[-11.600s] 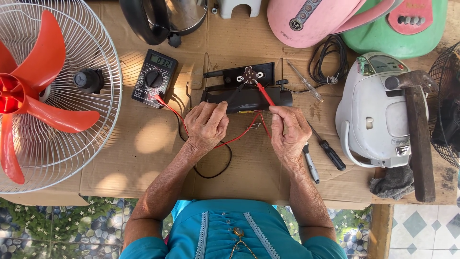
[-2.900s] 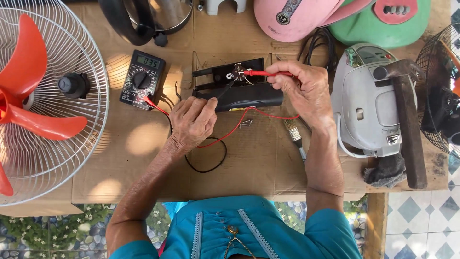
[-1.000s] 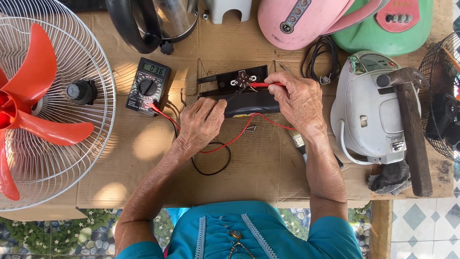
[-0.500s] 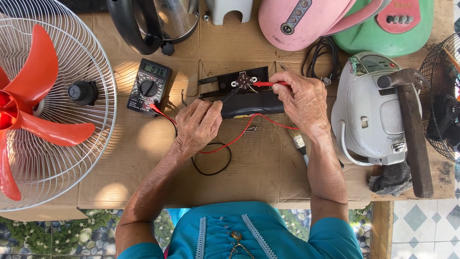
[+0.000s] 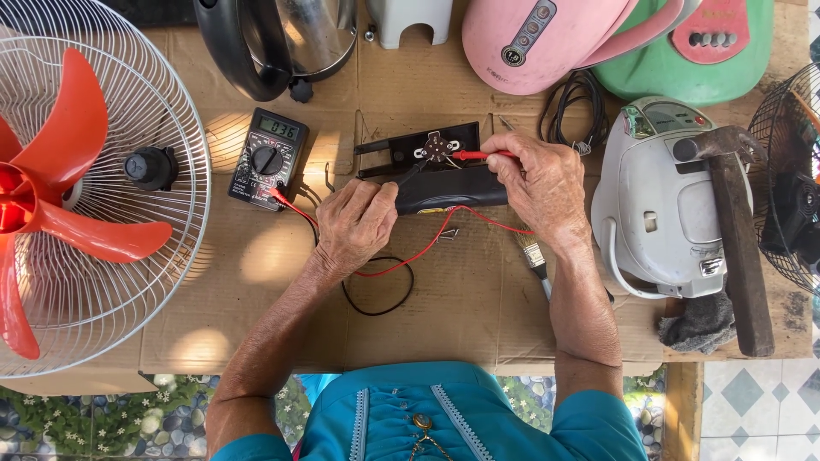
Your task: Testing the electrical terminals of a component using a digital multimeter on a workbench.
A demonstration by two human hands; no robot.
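Black switch housing [image 5: 444, 171], frame centre, under probe test.
Right hand [image 5: 542, 183] pinches red probe [image 5: 471, 155]; left hand [image 5: 359, 222] clamps black probe [image 5: 410, 173]. Tips sit close: slippage risks bridging contacts.

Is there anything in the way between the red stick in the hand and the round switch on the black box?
Nothing visible. The right hand holds the red probe, whose tip already reaches the round switch on the black box.
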